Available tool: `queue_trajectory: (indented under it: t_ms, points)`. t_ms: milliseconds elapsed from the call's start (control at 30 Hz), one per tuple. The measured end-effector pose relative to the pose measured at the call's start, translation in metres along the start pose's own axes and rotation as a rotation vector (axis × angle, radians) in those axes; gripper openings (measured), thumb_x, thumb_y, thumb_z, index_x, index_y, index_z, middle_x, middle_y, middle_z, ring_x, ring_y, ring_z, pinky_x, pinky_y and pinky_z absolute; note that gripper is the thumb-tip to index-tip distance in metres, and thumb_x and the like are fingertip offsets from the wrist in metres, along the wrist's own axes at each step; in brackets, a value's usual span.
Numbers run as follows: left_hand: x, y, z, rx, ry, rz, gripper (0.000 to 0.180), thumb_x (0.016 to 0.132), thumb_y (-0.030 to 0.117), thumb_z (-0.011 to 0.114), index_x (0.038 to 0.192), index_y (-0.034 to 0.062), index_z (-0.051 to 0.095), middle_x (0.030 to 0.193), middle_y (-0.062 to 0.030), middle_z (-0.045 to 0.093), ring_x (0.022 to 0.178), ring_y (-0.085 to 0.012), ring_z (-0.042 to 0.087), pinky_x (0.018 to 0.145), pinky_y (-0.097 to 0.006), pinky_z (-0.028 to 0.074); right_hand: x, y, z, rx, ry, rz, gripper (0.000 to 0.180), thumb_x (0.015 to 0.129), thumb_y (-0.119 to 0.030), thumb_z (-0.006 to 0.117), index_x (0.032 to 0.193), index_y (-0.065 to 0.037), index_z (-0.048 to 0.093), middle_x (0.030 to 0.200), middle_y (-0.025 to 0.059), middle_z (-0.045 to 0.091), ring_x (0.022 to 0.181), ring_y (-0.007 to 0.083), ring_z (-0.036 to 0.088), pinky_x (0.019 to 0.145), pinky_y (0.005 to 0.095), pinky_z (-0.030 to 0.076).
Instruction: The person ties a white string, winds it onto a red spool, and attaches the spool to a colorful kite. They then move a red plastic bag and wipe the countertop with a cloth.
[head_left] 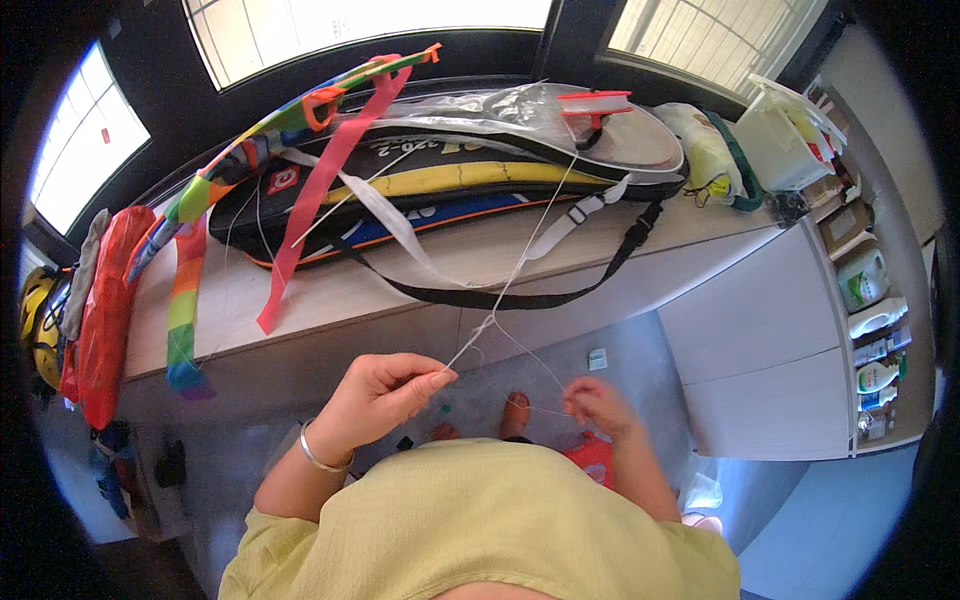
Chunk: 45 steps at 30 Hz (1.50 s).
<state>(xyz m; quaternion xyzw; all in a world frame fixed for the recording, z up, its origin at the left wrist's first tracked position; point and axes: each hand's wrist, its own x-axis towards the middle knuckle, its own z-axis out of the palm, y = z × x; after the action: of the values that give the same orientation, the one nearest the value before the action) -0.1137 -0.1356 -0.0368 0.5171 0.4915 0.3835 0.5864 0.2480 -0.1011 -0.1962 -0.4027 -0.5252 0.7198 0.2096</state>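
My left hand (375, 402) is closed, thumb and forefinger pinching white string (512, 285) where several strands run together. From a twisted, knotted part just in front of my hands, the string stretches up to a red-rimmed line reel (594, 103) on top of the bags. A thin strand slants down from the knot to my right hand (603, 407), whose fingers are pressed together on it. Another fine strand trails between both hands. To the left of the bags, a rainbow-coloured kite (200, 200) lies with a pink ribbon tail (330, 200) hanging over the shelf.
Black, yellow and blue racket bags (440, 185) with loose straps lie along the pale bench (400, 290). At the left stands a red bag (108, 310). A white bin (785, 135) and shelves of bottles (865, 280) line the right. A small white object (597, 359) is on the floor.
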Motion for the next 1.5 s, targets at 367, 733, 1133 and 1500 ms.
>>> queue_trajectory:
  t_ms: [367, 733, 1133, 1500]
  points:
    - [0.008, -0.027, 0.006, -0.076, -0.079, -0.033, 0.021, 0.093, 0.016, 0.060, 0.097, -0.0025, 0.067, 0.061, 0.0060, 0.050, 0.053, -0.0014, 0.040, 0.046, -0.019, 0.032, -0.045, -0.003, 0.025, -0.743, -0.186, 0.584, 0.055, 0.087, -0.049, 0.057, 0.115, -0.001, 0.058, 0.100, 0.0147, 0.067, 0.079, 0.0237, 0.065, 0.071, 0.0364, 0.052]
    - [0.002, -0.059, 0.035, -0.068, -0.187, -0.123, 0.022, 0.093, 0.019, 0.060, 0.101, -0.0002, 0.068, 0.063, 0.0055, 0.052, 0.053, -0.0021, 0.043, 0.049, -0.019, 0.037, -0.098, -0.060, 0.009, -0.804, 0.808, 0.212, 0.129, 0.053, -0.023, 0.090, 0.149, -0.011, 0.005, 0.139, 0.0189, 0.042, 0.087, 0.0265, 0.063, 0.081, 0.0361, 0.051]
    - [0.024, -0.106, 0.130, 0.384, 0.343, 0.317, 0.025, 0.090, 0.016, 0.063, 0.111, 0.0035, 0.062, 0.079, 0.0005, 0.061, 0.062, -0.0059, 0.052, 0.055, -0.021, 0.044, -0.156, -0.094, -0.003, -1.013, 0.572, 0.388, 0.117, 0.062, -0.033, 0.085, 0.148, -0.007, 0.010, 0.094, 0.0130, 0.068, 0.083, 0.0328, 0.066, 0.077, 0.0388, 0.050]
    - [0.064, -0.073, 0.212, -0.587, -0.123, -0.151, 0.029, 0.095, 0.022, 0.056, 0.115, 0.0012, 0.058, 0.086, -0.0028, 0.064, 0.060, -0.0069, 0.054, 0.053, -0.020, 0.045, -0.183, -0.097, -0.003, -1.008, 0.494, 0.207, 0.118, 0.060, -0.037, 0.086, 0.148, -0.010, 0.011, 0.124, 0.0193, 0.057, 0.107, 0.0391, 0.058, 0.089, 0.0431, 0.048]
